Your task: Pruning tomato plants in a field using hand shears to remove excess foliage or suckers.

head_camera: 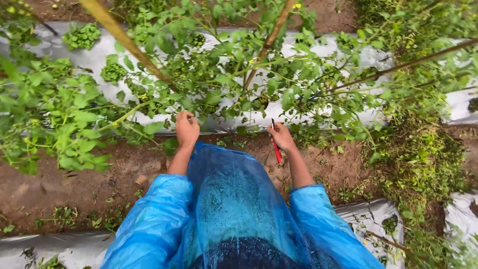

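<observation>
While you lean over the row in a blue plastic rain cape [239, 209], both hands sit at the near edge of the leafy plant [219, 74], approx. centre of the scene. Your left hand [186, 128] is curled into a loose fist w/ fingers pressed together, closed on a thin green stem [130, 114] that runs off to the left; knuckles face up, so you can't tell exactly how the fingertips pinch it. Your right hand [282, 137] is just to the right, well apart from the left, fingers wrapped shut round a slim red tool [275, 144] (looks like snips or a pen-shaped cutter, too small to tell). The tool's upper tip pokes toward the foliage, its lower end hangs along your wrist. Bamboo stakes [124, 40] slant over the plant from far left and far centre. Silver mulch sheet [318, 50] covers the bed on the far side under the leaves; another strip lies near, at bottom left and right. Bare brown soil [74, 184] runs btw. them. Weeds [418, 159] crowd the right side.
</observation>
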